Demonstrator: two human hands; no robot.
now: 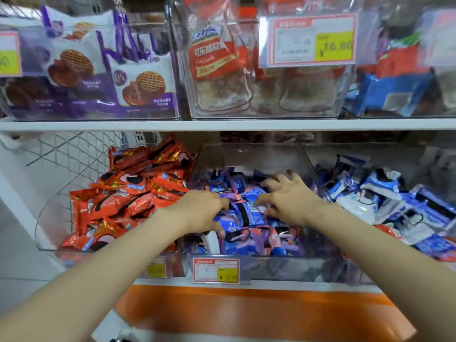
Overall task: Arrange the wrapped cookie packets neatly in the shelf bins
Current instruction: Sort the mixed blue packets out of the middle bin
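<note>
Both hands are down in the middle clear bin (249, 154) on the lower shelf, which holds a jumble of blue and purple cookie packets (246, 213). My left hand (201, 209) lies on the left part of that pile, fingers curled down among the packets. My right hand (288, 196) rests on the pile's right part with fingers spread and bent over the wrappers. Whether either hand grips a packet is hidden by the fingers. Red-orange cookie packets (128, 193) fill the bin to the left. Blue and white packets (394, 201) fill the bin to the right.
The upper shelf (222, 124) carries clear bins of purple waffle-cookie bags (143, 82), red snack bags (217, 58) and blue bags (394, 92). Price tags (216, 270) clip to the bin fronts. An orange panel (246, 314) runs below the lower shelf. Wire mesh (74, 154) stands at back left.
</note>
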